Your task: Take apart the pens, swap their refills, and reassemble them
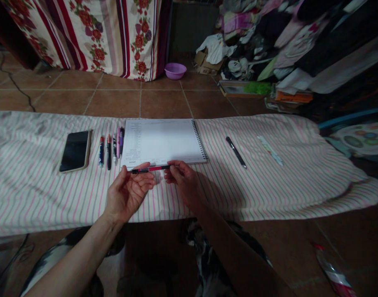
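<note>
From left to right, a dark-screened phone lies flat, then five pens stand in a close row, roughly parallel, just left of an open spiral notebook. The notebook has a printed strip at its left and a page that looks unmarked, so no writing appears done. At its near edge, a red-and-black pen is held level between two hands. The left hand is palm up and half open, its fingers beneath the pen's left end; the right hand pinches the other end between thumb and fingers. Whether the tip is bare cannot be told. Farther right, a black pen and a pale pen lie apart, outside the row and unhandled. Everything rests on a bench covered by a rumpled striped cloth. Beyond, on a brown tiled floor, a dark cable trails at left, a flowered curtain hangs, a purple basin sits beside it, and heaped clothes fill the dim right side, with a bottle lying nearer.
</note>
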A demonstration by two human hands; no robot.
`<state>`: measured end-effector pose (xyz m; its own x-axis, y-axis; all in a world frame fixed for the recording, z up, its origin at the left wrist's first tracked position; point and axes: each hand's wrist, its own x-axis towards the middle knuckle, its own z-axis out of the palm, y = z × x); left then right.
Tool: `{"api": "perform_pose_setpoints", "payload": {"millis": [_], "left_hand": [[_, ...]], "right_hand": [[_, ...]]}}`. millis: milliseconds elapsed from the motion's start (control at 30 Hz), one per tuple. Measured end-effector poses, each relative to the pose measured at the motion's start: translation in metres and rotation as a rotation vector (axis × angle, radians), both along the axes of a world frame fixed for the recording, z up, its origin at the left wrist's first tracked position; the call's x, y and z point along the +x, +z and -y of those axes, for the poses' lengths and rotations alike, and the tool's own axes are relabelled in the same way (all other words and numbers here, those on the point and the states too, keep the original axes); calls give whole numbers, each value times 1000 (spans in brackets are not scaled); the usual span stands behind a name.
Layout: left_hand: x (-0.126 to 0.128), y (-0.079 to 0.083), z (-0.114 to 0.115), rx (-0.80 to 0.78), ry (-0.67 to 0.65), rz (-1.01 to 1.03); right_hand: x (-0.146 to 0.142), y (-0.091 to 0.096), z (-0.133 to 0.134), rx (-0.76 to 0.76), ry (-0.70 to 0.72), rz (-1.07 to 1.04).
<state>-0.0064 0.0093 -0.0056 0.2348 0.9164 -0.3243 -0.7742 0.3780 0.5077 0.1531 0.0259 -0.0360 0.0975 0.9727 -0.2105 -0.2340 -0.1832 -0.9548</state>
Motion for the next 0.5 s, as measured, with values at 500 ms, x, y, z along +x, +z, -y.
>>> {"api": "perform_pose_setpoints", "payload": {"millis": [500], "left_hand": [[1, 2, 3, -25, -35, 15]], "right_hand": [[-7, 6, 4, 51, 8, 99]]}}
